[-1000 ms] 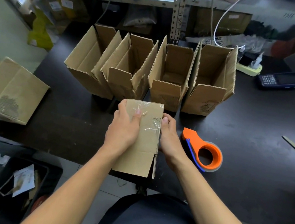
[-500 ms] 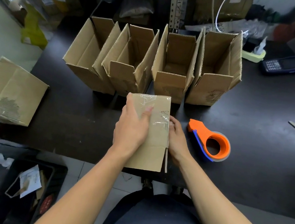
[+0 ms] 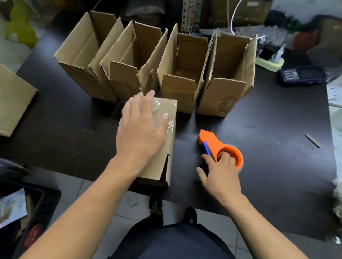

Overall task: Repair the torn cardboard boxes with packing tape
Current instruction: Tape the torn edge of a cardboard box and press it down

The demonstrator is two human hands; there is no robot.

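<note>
1. While my left hand [image 3: 141, 134] lies flat, fingers spread, on the flattened box [image 3: 164, 146] at the table's [image 3: 269, 176] near edge, nothing pinches it; a tug of tape could slide it.
2. Box long axis runs from me toward the open boxes [image 3: 180, 71]; its taped end points away.
3. My right hand [image 3: 221, 176] touches the tape dispenser [image 3: 221, 148], one finger in its ring, no full grasp; lifted so, it may slip.
</note>
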